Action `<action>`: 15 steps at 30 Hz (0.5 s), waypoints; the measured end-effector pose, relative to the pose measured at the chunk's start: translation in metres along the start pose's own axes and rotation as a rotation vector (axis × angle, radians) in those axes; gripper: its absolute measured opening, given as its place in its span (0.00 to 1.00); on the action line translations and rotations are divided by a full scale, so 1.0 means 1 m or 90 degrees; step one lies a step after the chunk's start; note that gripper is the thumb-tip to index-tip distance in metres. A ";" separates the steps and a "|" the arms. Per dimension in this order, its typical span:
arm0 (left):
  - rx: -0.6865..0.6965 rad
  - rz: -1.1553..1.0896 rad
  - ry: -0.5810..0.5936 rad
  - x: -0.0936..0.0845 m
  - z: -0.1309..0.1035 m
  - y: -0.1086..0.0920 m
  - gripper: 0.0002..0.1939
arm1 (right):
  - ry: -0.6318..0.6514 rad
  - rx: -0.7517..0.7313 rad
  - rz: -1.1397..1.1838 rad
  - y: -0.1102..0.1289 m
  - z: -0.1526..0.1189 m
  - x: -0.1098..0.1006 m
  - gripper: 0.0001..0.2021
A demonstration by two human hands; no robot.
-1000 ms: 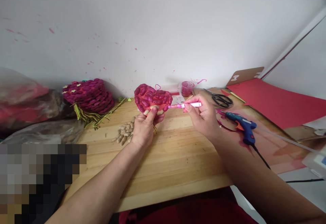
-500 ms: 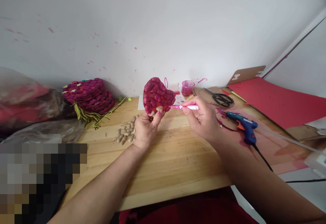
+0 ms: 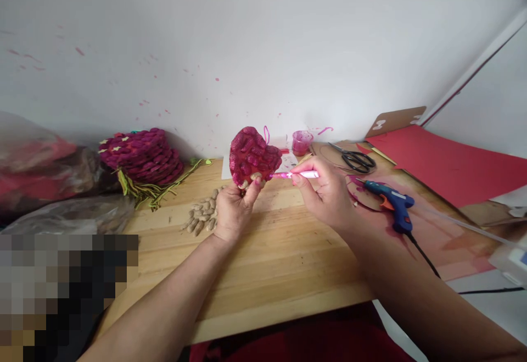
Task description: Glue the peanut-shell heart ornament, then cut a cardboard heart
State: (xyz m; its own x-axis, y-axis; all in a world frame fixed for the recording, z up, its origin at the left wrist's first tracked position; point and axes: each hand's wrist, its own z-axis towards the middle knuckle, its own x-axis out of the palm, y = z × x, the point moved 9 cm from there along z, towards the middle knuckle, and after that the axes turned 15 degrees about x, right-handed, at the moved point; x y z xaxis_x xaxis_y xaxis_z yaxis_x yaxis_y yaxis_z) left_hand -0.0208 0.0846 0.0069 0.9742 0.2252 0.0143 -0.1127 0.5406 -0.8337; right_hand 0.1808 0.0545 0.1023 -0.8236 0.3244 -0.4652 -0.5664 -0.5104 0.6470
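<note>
My left hand (image 3: 235,211) grips the lower edge of a heart-shaped piece (image 3: 252,156) covered in peanuts, most of them painted dark pink. A few peanuts by my left thumb are still their natural tan. A pink loop stands up from the piece's top. My right hand (image 3: 325,189) pinches a white-handled paintbrush (image 3: 308,174) with a pink-stained end, its tip at the heart's lower right edge. Unpainted peanuts (image 3: 200,215) lie loose on the table just left of my left hand. Behind my right hand stands a clear cup of pink paint (image 3: 302,141).
Stacked painted pieces with yellow-green strings (image 3: 142,156) stand at the left, beside plastic bags (image 3: 37,164). To the right lie black scissors (image 3: 358,160), a blue glue gun (image 3: 391,202) with its cord, and red sheets (image 3: 453,164). A pink-spattered white wall (image 3: 247,49) rises behind the wooden table (image 3: 280,274).
The brush tip has shifted slightly left and down along the heart's lower right edge. The whole view has moved a little; both hands keep their holds.
</note>
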 end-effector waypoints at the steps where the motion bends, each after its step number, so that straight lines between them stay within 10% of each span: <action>1: -0.003 -0.005 -0.001 0.000 0.000 0.000 0.15 | -0.010 -0.003 -0.006 0.000 0.000 -0.001 0.03; 15: 0.024 -0.007 0.013 0.002 0.001 -0.003 0.16 | -0.013 0.018 0.006 -0.006 0.002 -0.003 0.03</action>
State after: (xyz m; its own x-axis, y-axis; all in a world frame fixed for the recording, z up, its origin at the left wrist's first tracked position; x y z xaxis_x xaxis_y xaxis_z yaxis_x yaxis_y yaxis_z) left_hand -0.0186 0.0847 0.0099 0.9791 0.2029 0.0123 -0.1085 0.5728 -0.8125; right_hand 0.1864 0.0580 0.1012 -0.8290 0.3365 -0.4467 -0.5592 -0.4914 0.6677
